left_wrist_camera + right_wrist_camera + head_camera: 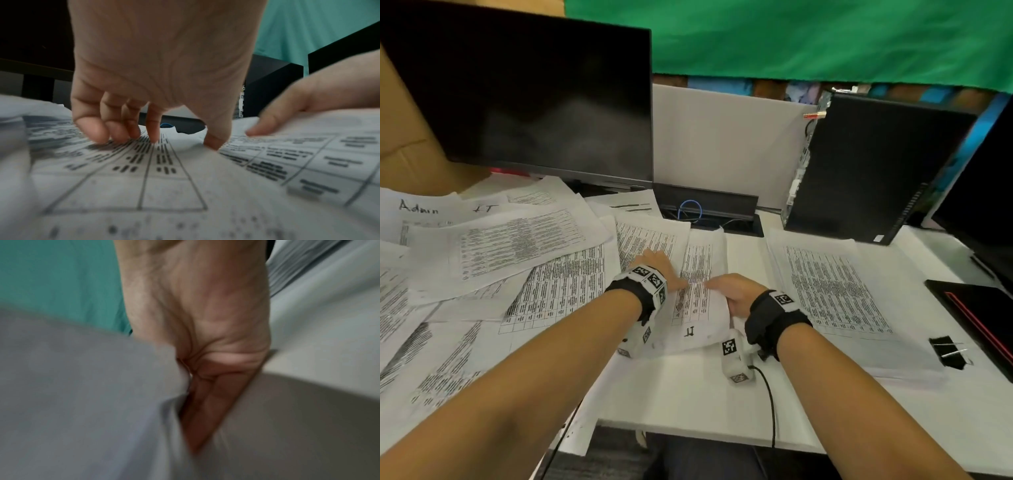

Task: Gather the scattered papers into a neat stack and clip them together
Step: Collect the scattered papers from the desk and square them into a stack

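Printed sheets lie scattered (527, 246) over the left half of the white desk. A squared stack of papers (835, 291) rests at the right, with a black binder clip (947, 353) on its near right corner. My left hand (655, 267) presses its fingertips (98, 134) on a table-printed sheet (144, 170). My right hand (729, 294) pinches the right edge of a sheet marked "IT" (697, 291), thumb (277, 123) on top, and lifts that edge. In the blurred right wrist view, my right hand (197, 337) has grey paper (82, 386) folded around it.
A dark monitor (534, 102) stands at the back left beside a cardboard box (407, 137). A black computer tower (866, 164) stands at the back right, and a black laptop (983, 315) lies at the right edge. A cable slot (709, 212) sits behind the hands.
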`<state>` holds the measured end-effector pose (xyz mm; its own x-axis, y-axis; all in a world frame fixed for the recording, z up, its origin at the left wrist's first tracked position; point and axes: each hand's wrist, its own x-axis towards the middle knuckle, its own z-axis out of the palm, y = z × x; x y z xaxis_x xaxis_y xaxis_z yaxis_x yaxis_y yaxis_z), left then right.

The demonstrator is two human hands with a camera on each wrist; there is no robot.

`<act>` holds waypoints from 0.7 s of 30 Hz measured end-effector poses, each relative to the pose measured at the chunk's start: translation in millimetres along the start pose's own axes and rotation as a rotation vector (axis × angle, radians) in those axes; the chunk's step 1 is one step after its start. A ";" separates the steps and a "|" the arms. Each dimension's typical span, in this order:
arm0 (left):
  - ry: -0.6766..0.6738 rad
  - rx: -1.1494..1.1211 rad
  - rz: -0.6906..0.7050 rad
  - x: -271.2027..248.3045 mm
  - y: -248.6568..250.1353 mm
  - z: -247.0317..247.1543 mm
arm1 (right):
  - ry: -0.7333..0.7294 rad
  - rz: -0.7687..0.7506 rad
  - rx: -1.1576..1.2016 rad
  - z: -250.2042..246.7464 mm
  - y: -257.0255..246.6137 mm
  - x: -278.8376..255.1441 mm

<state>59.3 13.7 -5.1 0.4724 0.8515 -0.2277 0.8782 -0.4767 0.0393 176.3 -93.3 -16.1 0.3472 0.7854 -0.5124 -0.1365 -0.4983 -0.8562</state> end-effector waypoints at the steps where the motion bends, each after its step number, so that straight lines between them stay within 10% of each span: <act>1: -0.023 0.020 0.020 -0.8 1.7 -1.3 | 0.005 -0.006 -0.002 -1.7 4.4 2.2; 15: -0.216 -0.911 0.148 -11.3 42.0 -30.0 | 0.017 -0.085 0.187 17.5 9.1 -4.1; 21: -0.616 -1.033 0.252 -33.1 39.3 -26.2 | 0.098 -0.080 0.264 -25.0 21.3 19.6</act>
<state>80.2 -27.5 29.4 0.7693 0.3813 -0.5125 0.5466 0.0224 0.8371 203.4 -97.7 -42.6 0.4531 0.7726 -0.4447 -0.3374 -0.3131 -0.8878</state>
